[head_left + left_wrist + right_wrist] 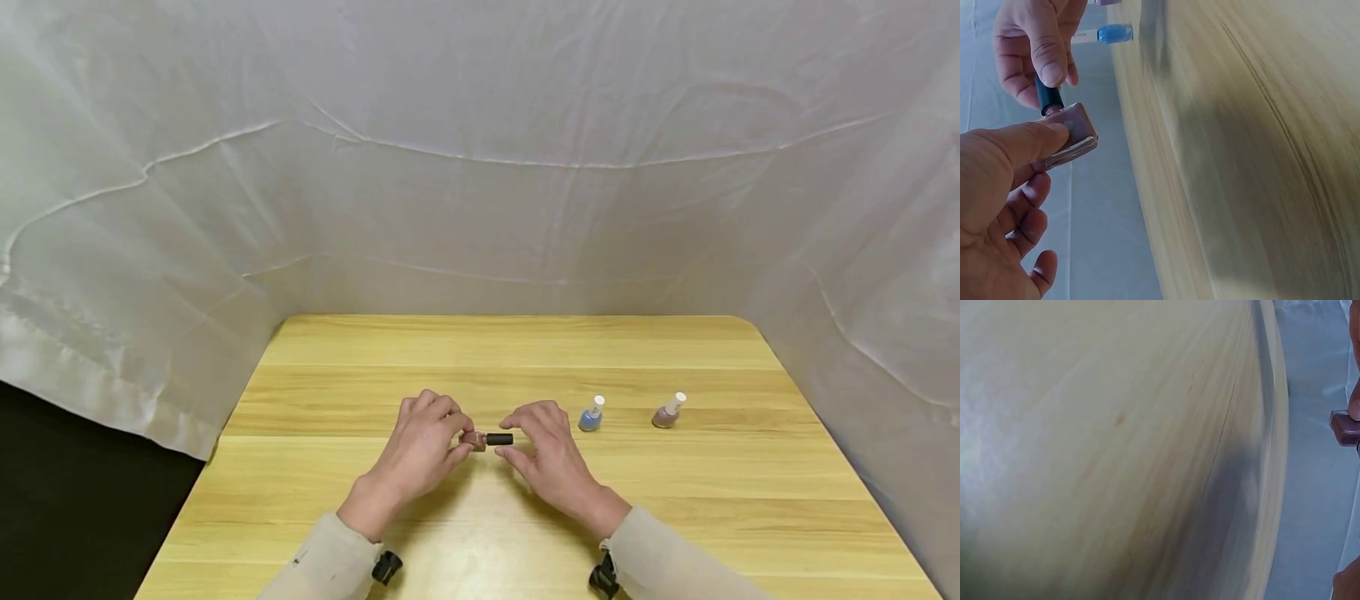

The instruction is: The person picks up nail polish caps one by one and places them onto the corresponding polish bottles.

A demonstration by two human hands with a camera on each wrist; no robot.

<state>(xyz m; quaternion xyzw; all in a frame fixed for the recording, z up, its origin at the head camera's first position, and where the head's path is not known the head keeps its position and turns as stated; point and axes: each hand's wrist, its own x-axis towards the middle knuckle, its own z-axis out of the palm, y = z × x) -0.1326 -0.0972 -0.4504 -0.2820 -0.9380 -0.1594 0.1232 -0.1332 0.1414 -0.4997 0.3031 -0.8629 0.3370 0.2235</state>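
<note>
In the head view my left hand (426, 442) pinches a small nail polish bottle (475, 441) of brownish pink, between thumb and fingers. The bottle lies on its side in the air, its black cap (500, 439) pointing right. Around that cap curve the thumb and fingers of my right hand (551, 454); thin gaps show on both sides of it. The left wrist view has the left thumb on the flat face of the bottle (1074, 125), with the right thumb overlapping the cap (1049, 95). Only the bottle's end (1344, 429) shows in the right wrist view.
To the right on the wooden table (480, 350) stand two white-capped nail polish bottles, a blue bottle (590, 418) and farther right a mauve bottle (665, 415). Pale cloth (480, 208) hangs behind the table and along its sides.
</note>
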